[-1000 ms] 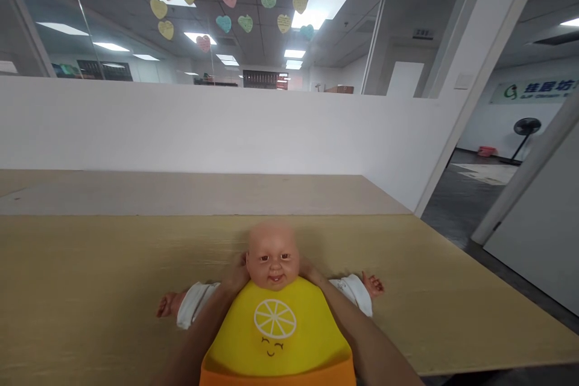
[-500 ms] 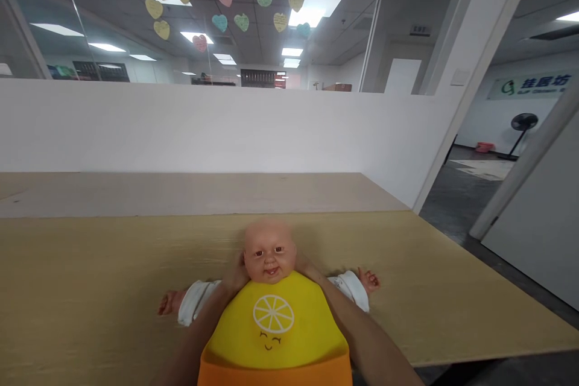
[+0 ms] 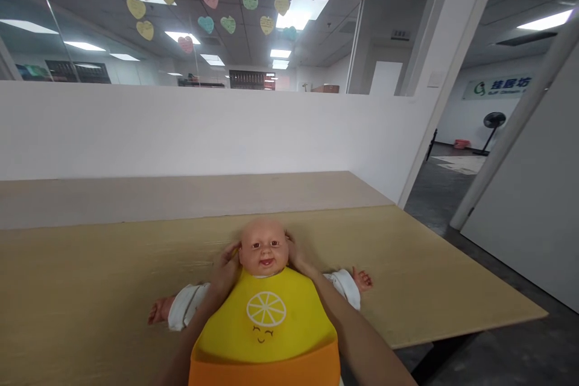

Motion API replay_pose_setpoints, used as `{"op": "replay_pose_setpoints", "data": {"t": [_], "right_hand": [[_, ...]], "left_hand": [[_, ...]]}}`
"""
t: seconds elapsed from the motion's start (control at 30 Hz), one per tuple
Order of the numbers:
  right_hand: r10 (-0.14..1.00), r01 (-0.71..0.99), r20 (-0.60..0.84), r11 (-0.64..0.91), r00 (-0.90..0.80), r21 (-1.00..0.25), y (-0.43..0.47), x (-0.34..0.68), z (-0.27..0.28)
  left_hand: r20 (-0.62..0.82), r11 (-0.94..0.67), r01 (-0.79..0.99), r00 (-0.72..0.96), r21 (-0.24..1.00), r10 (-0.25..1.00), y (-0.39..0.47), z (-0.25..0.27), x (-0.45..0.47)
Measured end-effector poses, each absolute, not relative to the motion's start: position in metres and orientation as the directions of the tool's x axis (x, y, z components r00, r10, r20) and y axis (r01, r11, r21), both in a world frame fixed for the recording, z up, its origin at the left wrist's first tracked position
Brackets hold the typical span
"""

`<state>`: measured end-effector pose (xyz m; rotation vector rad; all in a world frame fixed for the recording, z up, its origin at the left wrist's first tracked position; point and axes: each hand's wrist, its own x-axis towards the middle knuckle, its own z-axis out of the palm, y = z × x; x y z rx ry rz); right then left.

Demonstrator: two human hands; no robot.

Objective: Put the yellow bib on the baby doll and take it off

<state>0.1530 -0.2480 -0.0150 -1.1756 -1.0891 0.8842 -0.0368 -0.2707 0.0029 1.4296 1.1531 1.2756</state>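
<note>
A baby doll lies face up on the wooden table, its white-sleeved arms spread. Over its chest is a yellow bib with a lemon-slice print, a smiling face and an orange pocket. My left hand is beside the doll's head on the left, fingers bent; a sliver of yellow shows at them, apparently part of the bib's neck strap. On the other side, my right hand curls in by the ear and neck. Its fingers are partly hidden behind the head, as is whatever they hold.
The wooden table has its right edge beyond the doll's hand. Behind it rises a white partition with glass above, bearing heart-shaped notes. A doorway at right shows a standing fan and a white door.
The view has turned slightly right, so everything sits further left. My hands have come out a little from behind the doll's head, and more of the fingers shows.
</note>
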Motion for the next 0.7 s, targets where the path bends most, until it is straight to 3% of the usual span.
{"op": "replay_pose_setpoints", "data": {"t": [0.3, 0.43, 0.7], "right_hand": [[0.902, 0.163, 0.255, 0.21, 0.348, -0.964, -0.259, 0.161, -0.011], [0.89, 0.184, 0.295, 0.244, 0.347, -0.952, -0.259, 0.162, -0.013], [0.906, 0.257, 0.253, 0.17, 0.34, -0.951, -0.262, 0.163, -0.01]], "left_hand": [[0.188, -0.194, 0.341, 0.051, 0.92, 0.981, -0.276, 0.013, -0.037], [0.185, -0.204, 0.387, 0.084, 0.899, 0.979, -0.276, 0.012, -0.038], [0.176, -0.223, 0.45, 0.145, 0.865, 0.974, -0.281, 0.017, -0.037]]}}
